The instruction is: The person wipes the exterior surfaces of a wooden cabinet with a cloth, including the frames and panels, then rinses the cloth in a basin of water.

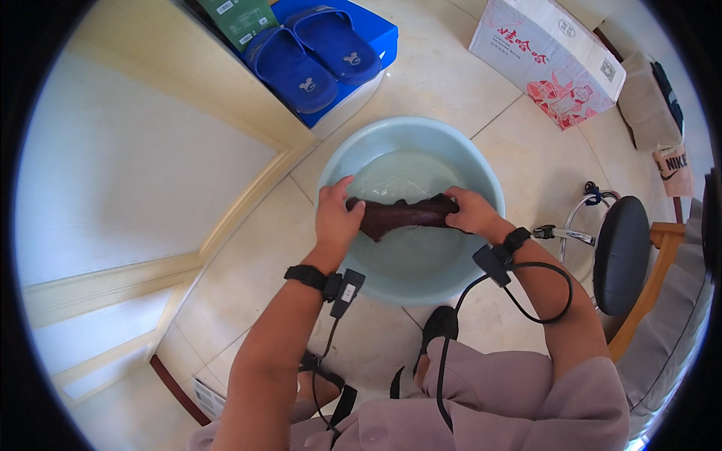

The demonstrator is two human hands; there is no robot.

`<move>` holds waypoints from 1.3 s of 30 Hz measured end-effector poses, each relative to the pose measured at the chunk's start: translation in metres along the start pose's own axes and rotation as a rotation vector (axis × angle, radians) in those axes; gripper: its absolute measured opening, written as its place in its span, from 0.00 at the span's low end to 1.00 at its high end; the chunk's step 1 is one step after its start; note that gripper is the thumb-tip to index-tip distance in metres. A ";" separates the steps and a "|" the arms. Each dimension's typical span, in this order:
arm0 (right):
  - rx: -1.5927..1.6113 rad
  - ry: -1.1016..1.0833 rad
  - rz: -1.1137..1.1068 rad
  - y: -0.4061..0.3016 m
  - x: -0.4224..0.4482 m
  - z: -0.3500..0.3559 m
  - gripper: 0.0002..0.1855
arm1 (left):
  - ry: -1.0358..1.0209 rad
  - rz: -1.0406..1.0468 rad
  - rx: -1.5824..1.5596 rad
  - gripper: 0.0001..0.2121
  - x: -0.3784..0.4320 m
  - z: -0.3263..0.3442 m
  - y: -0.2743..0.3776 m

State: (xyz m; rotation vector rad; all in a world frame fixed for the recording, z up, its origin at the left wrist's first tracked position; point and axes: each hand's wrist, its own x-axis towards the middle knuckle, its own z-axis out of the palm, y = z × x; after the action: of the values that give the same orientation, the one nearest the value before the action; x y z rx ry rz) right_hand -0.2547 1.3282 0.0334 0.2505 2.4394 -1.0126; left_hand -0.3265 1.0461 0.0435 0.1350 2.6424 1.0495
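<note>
A dark maroon cloth (403, 216) is stretched sideways between my two hands, over a light blue plastic basin (417, 125) on the floor. My left hand (337, 217) grips its left end, thumb on top. At the other end, my right hand (472, 213) pinches the cloth near the basin's right wall. Shallow clear water (406, 256) covers the basin's bottom. The cloth looks wet and has a ragged, darker upper edge. Whether its lower side touches the water I cannot tell. Both wrists carry black straps with cabled modules.
Blue slide sandals (313, 62) rest on a blue box (389, 39) beyond the basin. A printed carton (550, 62) stands at the far right. Nearer, a black-seated stool (622, 256) has chrome legs. A pale panelled door or cabinet (141, 163) borders the left. Black cables (443, 372) hang from my wrists.
</note>
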 end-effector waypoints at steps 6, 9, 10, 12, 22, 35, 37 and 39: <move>-0.455 0.066 -0.183 0.010 0.005 0.037 0.40 | -0.213 0.322 0.408 0.32 -0.019 0.059 -0.007; -0.288 0.004 -0.047 0.025 0.011 0.056 0.38 | -0.248 0.277 0.528 0.32 -0.027 0.080 -0.002; -0.178 0.014 -0.030 0.031 0.013 0.062 0.37 | -0.275 0.239 0.581 0.32 -0.026 0.084 -0.001; 0.067 0.141 -0.084 0.037 0.019 0.073 0.32 | -0.366 0.085 0.346 0.27 -0.022 0.088 -0.001; 1.582 -0.372 0.501 -0.032 -0.007 0.052 0.21 | -0.080 0.557 -0.121 0.12 -0.072 0.076 0.034; 1.519 -0.414 0.490 -0.095 -0.026 0.041 0.19 | 0.278 0.417 -0.264 0.07 -0.091 0.069 0.066; 1.530 -0.352 0.486 -0.101 -0.027 0.045 0.20 | 0.334 0.371 -0.240 0.08 -0.081 0.070 0.067; 1.412 -0.258 0.466 -0.104 -0.026 0.051 0.23 | 0.178 0.182 -0.428 0.11 -0.062 0.068 0.062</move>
State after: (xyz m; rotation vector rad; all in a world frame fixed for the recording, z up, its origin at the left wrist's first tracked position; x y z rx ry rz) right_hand -0.2495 1.2188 0.0794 0.9747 0.9688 -2.1259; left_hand -0.2478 1.1237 0.0535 0.1985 2.5189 1.7330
